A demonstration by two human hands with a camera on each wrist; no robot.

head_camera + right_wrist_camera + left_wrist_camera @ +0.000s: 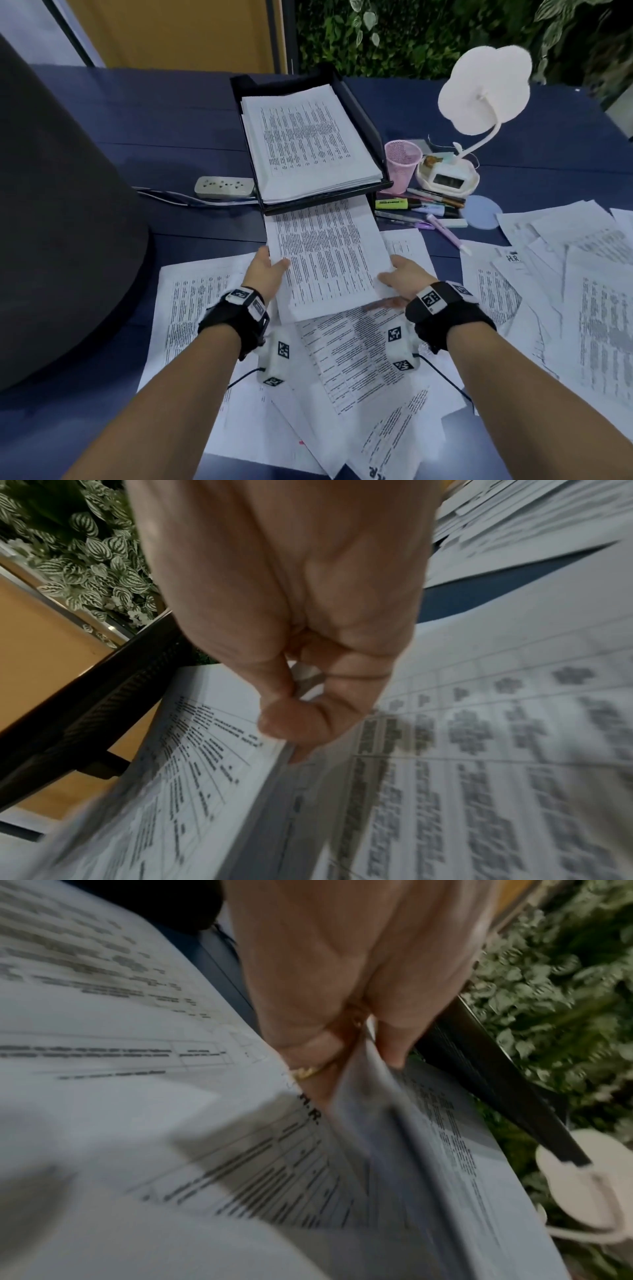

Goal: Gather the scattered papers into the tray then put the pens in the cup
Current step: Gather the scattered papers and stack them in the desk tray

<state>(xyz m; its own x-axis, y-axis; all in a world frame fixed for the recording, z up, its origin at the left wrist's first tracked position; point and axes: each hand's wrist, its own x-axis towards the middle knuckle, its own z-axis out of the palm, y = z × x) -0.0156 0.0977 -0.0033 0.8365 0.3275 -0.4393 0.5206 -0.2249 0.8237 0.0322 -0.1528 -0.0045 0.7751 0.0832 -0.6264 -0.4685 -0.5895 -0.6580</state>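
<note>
A black paper tray (368, 137) stands at the table's far middle, filled with printed sheets. Just in front of it I hold a sheaf of papers (329, 257) above the table, its far edge at the tray's front. My left hand (270, 270) grips its left edge, thumb on top; the left hand (359, 1047) pinches the sheaf (428, 1137) in the wrist view. My right hand (399, 274) grips the right edge, seen as the right hand (291, 710) pinching the sheets (205, 764). Pens and highlighters (418, 207) lie beside a pink mesh cup (402, 166).
Loose printed sheets (565, 291) cover the near and right table (154, 130), some under my wrists. A white desk lamp (479, 102) with a clock base stands right of the cup. A power strip (224, 186) lies left of the tray. A dark rounded object (61, 222) fills the left.
</note>
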